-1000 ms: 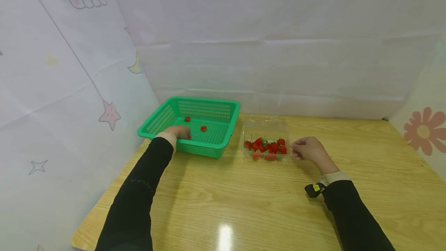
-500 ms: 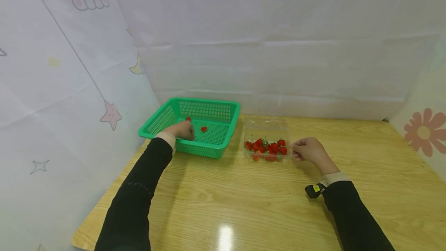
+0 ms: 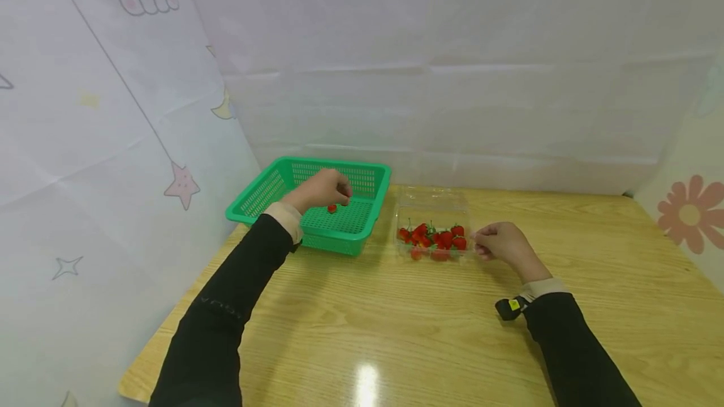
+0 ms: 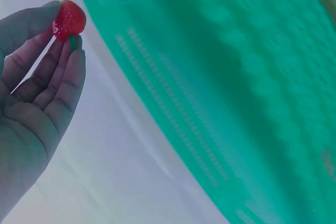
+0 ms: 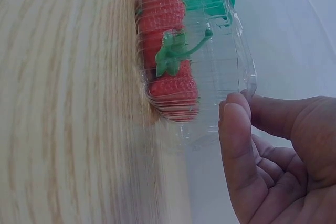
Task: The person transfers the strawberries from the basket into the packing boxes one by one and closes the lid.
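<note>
My left hand (image 3: 323, 189) is raised over the green basket (image 3: 356, 245) and pinches a strawberry (image 4: 70, 20) between thumb and fingertips, as the left wrist view shows. Its short green stem pokes out below the fruit. Another strawberry (image 3: 332, 208) lies on the basket's floor, partly behind that hand. To the right stands a clear plastic box (image 3: 431, 196) with its lid up, holding several strawberries (image 5: 176, 90) with green leaves and stems. My right hand (image 3: 503, 247) pinches the box's right rim between thumb and index finger.
The wooden table (image 3: 362, 313) carries both containers near its back edge. A pale printed cloth (image 3: 351, 105) hangs behind and along the left side. The basket's right rim stands close to the box.
My left hand has risen from low in the basket's front left, moving right and up with the strawberry. The right hand and the box have stayed in place.
</note>
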`<state>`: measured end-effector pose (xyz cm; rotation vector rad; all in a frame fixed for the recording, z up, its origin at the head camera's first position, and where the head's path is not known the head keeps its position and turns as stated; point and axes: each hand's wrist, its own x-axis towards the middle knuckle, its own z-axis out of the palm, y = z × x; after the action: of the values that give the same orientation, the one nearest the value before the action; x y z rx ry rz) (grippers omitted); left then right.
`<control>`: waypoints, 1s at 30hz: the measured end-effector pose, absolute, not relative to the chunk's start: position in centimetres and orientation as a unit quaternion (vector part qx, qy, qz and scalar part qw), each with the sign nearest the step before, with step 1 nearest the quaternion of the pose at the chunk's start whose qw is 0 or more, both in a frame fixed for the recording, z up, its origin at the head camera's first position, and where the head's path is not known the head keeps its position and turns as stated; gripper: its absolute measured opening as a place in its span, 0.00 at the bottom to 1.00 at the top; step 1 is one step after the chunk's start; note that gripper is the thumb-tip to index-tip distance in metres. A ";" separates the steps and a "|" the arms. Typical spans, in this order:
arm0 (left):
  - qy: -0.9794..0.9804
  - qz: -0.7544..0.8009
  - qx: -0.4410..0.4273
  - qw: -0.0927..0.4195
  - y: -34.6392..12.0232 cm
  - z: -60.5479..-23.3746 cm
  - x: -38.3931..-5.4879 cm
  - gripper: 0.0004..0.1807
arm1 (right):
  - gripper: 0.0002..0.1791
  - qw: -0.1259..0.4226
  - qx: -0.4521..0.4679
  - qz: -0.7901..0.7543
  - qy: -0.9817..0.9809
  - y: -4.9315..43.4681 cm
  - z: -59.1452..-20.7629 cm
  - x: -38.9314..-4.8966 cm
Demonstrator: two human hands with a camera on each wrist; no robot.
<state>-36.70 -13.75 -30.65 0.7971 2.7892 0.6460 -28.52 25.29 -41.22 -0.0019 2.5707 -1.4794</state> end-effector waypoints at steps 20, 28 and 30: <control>0.894 0.142 0.416 0.084 -1.9 -31.0 -35.2 0.02 | 0.18 0.090 -0.002 -0.506 0.858 25.0 -41.1 -28.4; 0.893 0.073 0.427 0.121 0.5 -33.2 -35.8 0.15 | 0.18 0.085 -0.002 -0.503 0.860 25.2 -41.3 -28.5; 0.891 0.057 0.432 0.128 0.9 -33.7 -35.8 0.22 | 0.18 0.086 -0.001 -0.504 0.860 25.1 -41.3 -28.5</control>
<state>-35.79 0.94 -33.65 1.2553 2.5913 0.1662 -28.52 25.13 -41.33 -0.0045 2.5621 -1.5017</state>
